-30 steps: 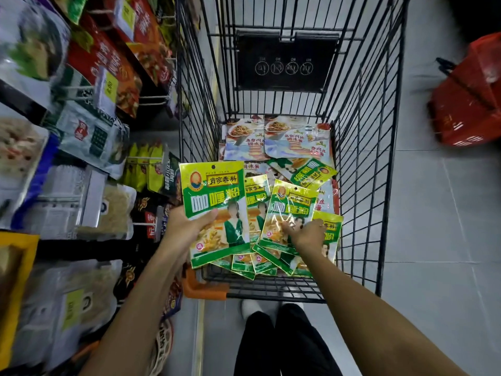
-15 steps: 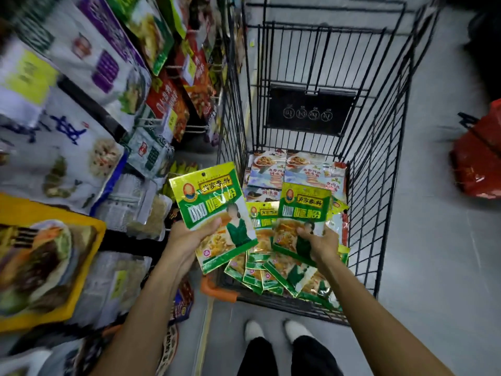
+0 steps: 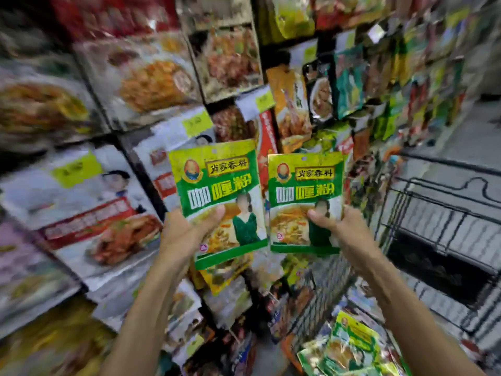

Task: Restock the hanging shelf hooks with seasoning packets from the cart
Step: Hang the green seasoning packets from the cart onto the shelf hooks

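Observation:
Two green-and-yellow seasoning packets are held up side by side in front of the hanging shelf. My left hand [image 3: 187, 234] grips the left packet [image 3: 217, 185] by its lower part, thumb across the front. My right hand [image 3: 344, 229] grips the right packet [image 3: 306, 191] the same way, at its lower right. More of the same green packets [image 3: 349, 346] lie in the black wire cart [image 3: 433, 213] at the lower right. The hooks themselves are hidden by blurred hanging packets.
The shelf wall [image 3: 135, 104] fills the left and top, crowded with hanging food packets and yellow price tags [image 3: 196, 122]. The cart stands close against the shelf on the right. Grey floor [image 3: 471, 137] shows at far right.
Both hands have risen from the cart to shelf height, each carrying a packet. The right hand lifted its packet out of the pile. My view swung up from the cart toward the shelf.

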The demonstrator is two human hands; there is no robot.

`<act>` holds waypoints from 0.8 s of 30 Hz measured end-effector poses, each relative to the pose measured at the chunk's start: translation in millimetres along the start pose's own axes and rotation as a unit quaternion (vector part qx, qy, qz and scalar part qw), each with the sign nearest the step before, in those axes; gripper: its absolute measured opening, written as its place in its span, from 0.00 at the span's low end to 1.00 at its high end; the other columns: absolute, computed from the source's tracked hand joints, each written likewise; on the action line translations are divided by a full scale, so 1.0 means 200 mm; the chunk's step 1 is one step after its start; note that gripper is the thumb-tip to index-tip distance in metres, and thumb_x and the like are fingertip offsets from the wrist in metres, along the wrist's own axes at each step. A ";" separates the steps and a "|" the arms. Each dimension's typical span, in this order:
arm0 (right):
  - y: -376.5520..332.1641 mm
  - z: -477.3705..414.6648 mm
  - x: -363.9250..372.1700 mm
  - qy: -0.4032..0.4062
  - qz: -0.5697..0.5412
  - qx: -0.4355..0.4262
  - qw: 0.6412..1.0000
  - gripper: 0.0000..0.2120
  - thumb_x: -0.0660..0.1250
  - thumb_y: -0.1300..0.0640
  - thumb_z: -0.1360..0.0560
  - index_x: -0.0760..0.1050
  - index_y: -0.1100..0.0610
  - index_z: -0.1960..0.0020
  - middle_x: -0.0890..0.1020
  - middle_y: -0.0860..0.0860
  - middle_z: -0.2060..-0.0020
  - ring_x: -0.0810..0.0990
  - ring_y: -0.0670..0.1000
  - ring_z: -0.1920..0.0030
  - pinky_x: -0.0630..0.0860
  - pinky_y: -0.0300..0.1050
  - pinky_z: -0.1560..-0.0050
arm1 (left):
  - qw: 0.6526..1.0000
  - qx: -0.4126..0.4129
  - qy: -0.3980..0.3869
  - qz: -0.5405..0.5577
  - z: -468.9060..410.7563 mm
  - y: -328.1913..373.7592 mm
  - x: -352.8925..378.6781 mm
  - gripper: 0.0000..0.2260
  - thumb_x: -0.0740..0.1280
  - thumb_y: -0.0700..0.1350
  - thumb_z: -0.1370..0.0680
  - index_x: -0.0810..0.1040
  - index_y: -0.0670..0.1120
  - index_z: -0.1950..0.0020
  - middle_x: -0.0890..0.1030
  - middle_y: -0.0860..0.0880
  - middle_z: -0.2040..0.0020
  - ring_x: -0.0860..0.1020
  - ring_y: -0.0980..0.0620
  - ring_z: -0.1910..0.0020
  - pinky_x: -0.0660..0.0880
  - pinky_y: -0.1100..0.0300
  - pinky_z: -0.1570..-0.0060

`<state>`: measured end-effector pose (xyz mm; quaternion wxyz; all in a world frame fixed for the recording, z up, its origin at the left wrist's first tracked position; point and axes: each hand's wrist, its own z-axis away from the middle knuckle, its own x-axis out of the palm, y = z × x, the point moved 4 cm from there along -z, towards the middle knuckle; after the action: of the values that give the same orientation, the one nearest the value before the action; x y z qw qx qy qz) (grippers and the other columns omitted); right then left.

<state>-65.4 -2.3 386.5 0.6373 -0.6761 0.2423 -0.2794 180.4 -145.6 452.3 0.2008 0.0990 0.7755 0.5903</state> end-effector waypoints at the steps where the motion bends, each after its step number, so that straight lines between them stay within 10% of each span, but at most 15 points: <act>1: -0.11 0.01 0.09 -0.024 -0.002 -0.022 0.999 0.09 0.75 0.57 0.30 0.78 0.61 0.61 0.81 0.57 0.64 0.80 0.54 0.60 0.75 0.52 0.58 | 1.000 0.020 0.021 -0.001 0.03 0.10 -0.10 0.25 0.77 0.62 0.41 0.81 0.59 0.46 0.84 0.53 0.48 0.82 0.50 0.48 0.77 0.44 0.43; 7: -0.62 0.11 0.61 -0.154 -0.036 -0.119 0.980 0.06 0.74 0.56 0.32 0.80 0.58 0.59 0.85 0.50 0.65 0.84 0.51 0.61 0.77 0.51 0.56 | 0.984 0.115 0.136 -0.006 0.25 0.56 -0.68 0.15 0.78 0.58 0.40 0.83 0.63 0.54 0.86 0.56 0.55 0.84 0.53 0.54 0.80 0.55 0.54; 11: -0.82 0.17 1.01 -0.229 -0.070 -0.151 0.959 0.22 0.73 0.53 0.29 0.73 0.71 0.49 0.79 0.66 0.54 0.77 0.71 0.47 0.75 0.62 0.50 | 0.965 0.145 0.215 -0.041 0.41 0.73 -1.06 0.16 0.79 0.56 0.38 0.84 0.58 0.53 0.86 0.53 0.55 0.84 0.51 0.54 0.80 0.52 0.53; 14: -0.96 0.27 1.31 -0.291 -0.094 -0.170 0.937 0.28 0.71 0.47 0.30 0.70 0.72 0.48 0.72 0.59 0.54 0.76 0.66 0.50 0.69 0.53 0.52 | 0.950 0.148 0.267 -0.067 0.51 0.81 -1.33 0.18 0.78 0.57 0.40 0.84 0.55 0.53 0.86 0.52 0.55 0.84 0.51 0.55 0.79 0.51 0.51; 24: -1.27 0.47 1.91 -0.372 -0.111 -0.194 0.901 0.09 0.69 0.57 0.24 0.78 0.62 0.60 0.81 0.55 0.62 0.81 0.55 0.59 0.76 0.49 0.56 | 0.911 0.192 0.356 -0.080 0.66 0.96 -1.72 0.12 0.74 0.52 0.38 0.80 0.48 0.58 0.82 0.57 0.70 0.78 0.62 0.73 0.71 0.71 0.75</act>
<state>269.7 -177.3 663.1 0.5018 -0.8637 -0.0397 -0.0242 530.0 -109.3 673.5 -0.0645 -0.1433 0.8993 0.4081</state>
